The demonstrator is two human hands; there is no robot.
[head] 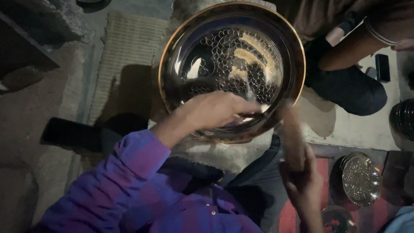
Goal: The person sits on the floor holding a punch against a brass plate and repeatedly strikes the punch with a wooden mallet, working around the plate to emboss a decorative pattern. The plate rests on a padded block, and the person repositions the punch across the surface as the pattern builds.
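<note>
A large round metal bowl (233, 64) with a gold-coloured rim and a scale-like engraved pattern lies tilted on a cloth in front of me. My left hand (215, 110), in a purple sleeve, rests on the bowl's near rim with its fingers closed on a thin pale tool (258, 107). My right hand (302, 181) is raised at the lower right of the bowl. It grips a brownish stick-like piece (293, 133) that is motion-blurred and reaches up to the rim.
Another person sits at the upper right, a bangled arm (358, 47) over a dark knee. A small engraved bowl (361, 179) and another bowl (336, 218) lie at lower right. Dark stacked bowls (403, 118) sit at the right edge, a woven mat (125, 56) at left.
</note>
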